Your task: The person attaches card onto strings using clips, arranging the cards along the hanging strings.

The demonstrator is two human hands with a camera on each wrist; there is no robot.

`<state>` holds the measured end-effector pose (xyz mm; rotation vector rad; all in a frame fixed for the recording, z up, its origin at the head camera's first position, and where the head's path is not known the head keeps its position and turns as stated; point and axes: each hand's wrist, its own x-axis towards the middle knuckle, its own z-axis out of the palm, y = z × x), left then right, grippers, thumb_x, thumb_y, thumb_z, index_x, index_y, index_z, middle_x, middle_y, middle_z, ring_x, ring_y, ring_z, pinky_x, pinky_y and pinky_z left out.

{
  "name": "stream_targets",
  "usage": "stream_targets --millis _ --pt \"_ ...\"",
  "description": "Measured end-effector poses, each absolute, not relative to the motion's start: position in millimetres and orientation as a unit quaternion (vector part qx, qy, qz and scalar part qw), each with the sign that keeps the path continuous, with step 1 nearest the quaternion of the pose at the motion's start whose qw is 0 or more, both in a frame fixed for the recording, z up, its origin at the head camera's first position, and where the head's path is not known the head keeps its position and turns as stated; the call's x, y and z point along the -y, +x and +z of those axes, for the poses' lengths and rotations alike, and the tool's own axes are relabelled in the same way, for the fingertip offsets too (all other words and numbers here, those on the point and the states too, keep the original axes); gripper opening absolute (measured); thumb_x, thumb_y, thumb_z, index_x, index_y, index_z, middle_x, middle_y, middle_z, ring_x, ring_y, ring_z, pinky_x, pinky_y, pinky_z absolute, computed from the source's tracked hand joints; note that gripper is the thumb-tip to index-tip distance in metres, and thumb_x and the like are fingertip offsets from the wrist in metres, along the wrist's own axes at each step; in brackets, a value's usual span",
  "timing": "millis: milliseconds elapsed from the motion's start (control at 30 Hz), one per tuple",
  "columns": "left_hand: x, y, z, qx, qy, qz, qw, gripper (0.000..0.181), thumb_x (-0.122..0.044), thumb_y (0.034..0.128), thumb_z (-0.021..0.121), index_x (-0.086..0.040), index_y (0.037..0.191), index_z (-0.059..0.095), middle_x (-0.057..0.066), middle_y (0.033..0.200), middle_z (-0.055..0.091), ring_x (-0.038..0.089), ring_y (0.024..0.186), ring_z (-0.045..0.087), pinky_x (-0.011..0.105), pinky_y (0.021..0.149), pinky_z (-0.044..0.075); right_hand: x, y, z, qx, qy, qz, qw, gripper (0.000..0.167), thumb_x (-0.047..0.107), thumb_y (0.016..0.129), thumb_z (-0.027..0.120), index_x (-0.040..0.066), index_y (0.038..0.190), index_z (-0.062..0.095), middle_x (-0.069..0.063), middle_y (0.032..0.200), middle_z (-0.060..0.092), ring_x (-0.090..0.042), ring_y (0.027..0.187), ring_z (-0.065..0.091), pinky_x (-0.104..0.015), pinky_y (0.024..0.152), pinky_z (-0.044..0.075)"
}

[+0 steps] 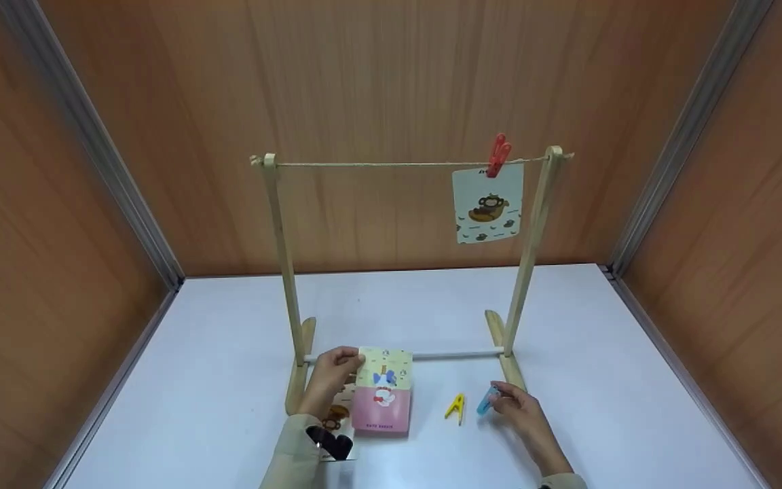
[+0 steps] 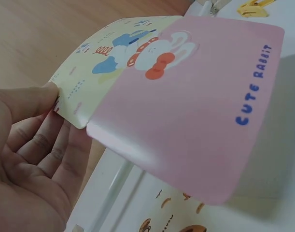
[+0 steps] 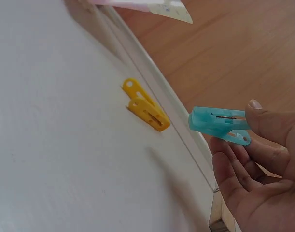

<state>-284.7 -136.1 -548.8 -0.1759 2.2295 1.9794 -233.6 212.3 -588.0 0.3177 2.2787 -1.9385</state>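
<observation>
Pink-and-yellow rectangular rabbit-printed card: held tilted above the white table, one corner pinched in the left hand between thumb and fingers. Pale-blue plastic clothespin: in the right hand, handles between thumb and fingers, biting end together. Yellow plastic clothespin: on the table, between card and right hand. Handling, as judged: light corner grip, to avoid creasing; handles best squeezed evenly, near their ends.

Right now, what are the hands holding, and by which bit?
The left hand holds the pink-and-yellow card by a corner of its yellow end. The right hand pinches the blue clothespin by its handle end.
</observation>
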Motion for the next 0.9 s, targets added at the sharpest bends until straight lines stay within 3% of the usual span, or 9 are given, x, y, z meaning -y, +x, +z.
stream_targets --millis 267,567,900 --pt "131 -289 -537 -0.733 -0.040 0.677 0.051 0.031 -0.022 0.0939 0.061 0.001 0.114 0.059 0.011 0.103 0.069 0.018 0.086 0.067 0.036 0.080 0.054 -206 -243 -574 -0.760 0.097 -0.640 0.045 0.053 0.028 0.090 0.068 0.001 0.132 0.053 -0.012 0.124 0.058 -0.016 0.105 0.058 -0.035 0.097 0.048" --pt "121 -296 -518 -0.713 -0.021 0.701 0.008 0.027 -0.017 0.0945 0.061 0.004 0.112 0.058 0.011 0.098 0.068 0.014 0.083 0.066 0.031 0.078 0.055 -200 -252 -553 -0.765 0.080 -0.638 0.033 0.051 0.028 0.091 0.066 0.003 0.134 0.053 -0.010 0.124 0.058 -0.020 0.112 0.056 -0.044 0.106 0.041" --pt "107 -304 -493 -0.705 -0.013 0.709 -0.032 0.024 -0.015 0.0926 0.063 0.002 0.109 0.060 0.012 0.100 0.069 0.015 0.085 0.066 0.030 0.079 0.055 -194 -261 -530 -0.766 0.036 -0.642 -0.003 0.045 0.027 0.090 0.068 0.007 0.129 0.058 -0.008 0.118 0.062 -0.018 0.111 0.059 -0.043 0.106 0.041"
